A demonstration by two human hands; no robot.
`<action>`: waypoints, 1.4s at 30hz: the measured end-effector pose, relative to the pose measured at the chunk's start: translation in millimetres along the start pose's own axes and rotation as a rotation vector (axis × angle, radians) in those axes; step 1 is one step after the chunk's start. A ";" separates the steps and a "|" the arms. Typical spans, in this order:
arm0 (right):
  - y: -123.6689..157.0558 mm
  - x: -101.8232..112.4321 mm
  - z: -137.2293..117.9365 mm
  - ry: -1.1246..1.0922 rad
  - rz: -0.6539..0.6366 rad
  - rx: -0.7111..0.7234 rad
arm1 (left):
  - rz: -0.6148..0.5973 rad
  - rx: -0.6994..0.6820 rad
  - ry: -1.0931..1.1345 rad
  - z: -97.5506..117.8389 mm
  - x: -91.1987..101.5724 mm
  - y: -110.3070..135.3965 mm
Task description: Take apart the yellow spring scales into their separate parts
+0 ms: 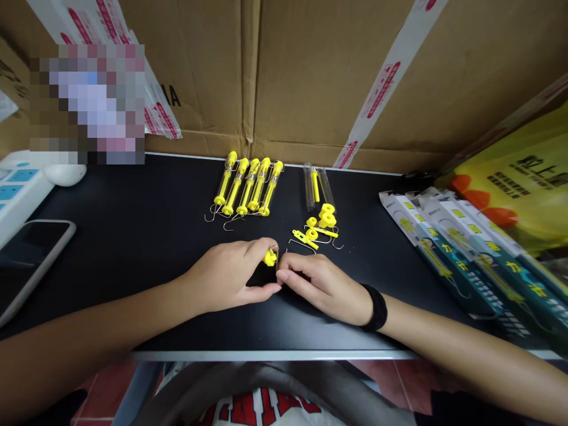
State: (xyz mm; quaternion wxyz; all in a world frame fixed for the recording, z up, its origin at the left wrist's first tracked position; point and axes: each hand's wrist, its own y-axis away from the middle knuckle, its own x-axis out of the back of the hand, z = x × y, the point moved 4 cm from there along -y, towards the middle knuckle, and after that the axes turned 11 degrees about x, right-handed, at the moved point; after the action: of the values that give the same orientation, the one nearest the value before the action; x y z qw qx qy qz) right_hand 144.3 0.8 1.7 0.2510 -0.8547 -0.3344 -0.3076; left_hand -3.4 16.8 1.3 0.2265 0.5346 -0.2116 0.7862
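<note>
My left hand (231, 273) grips a small yellow plastic cap (270, 258) between thumb and fingers. A bent metal wire loop (277, 253) runs through or beside this cap. Close against it, my right hand (316, 281) pinches the lower end of the wire, and the fingertips of both hands nearly meet. Just beyond lie loose spring scale parts: a flat yellow piece (305, 239), yellow rings and caps (328, 219), thin wire hooks (338, 241) and clear tubes (309, 192). Farther left, several assembled yellow spring scales (241, 186) lie side by side, hooks toward me.
Printed packages (470, 254) are stacked at the right, beside a yellow bag (528, 171). At the left are a phone (33, 260) and a white power strip (26, 183). Cardboard boxes (302, 77) stand along the back edge of the black table (146, 231).
</note>
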 end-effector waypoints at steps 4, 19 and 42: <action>-0.4 -4.2 -4.4 0.049 -0.087 0.088 | 0.046 -0.043 -0.160 3.2 -1.4 2.0; -0.2 -0.1 3.3 -0.107 -0.013 -0.039 | 0.044 -0.282 -0.298 7.2 -11.2 6.5; 1.0 -4.0 11.9 -0.439 0.011 -0.144 | 0.084 -0.326 -0.277 7.7 -8.7 7.2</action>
State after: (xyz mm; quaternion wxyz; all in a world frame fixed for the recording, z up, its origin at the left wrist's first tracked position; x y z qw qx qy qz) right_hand 146.9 6.0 -9.5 0.1122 -0.9186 -0.3537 -0.1360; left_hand 0.9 5.5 -4.9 0.2458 0.5846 -0.3868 0.6695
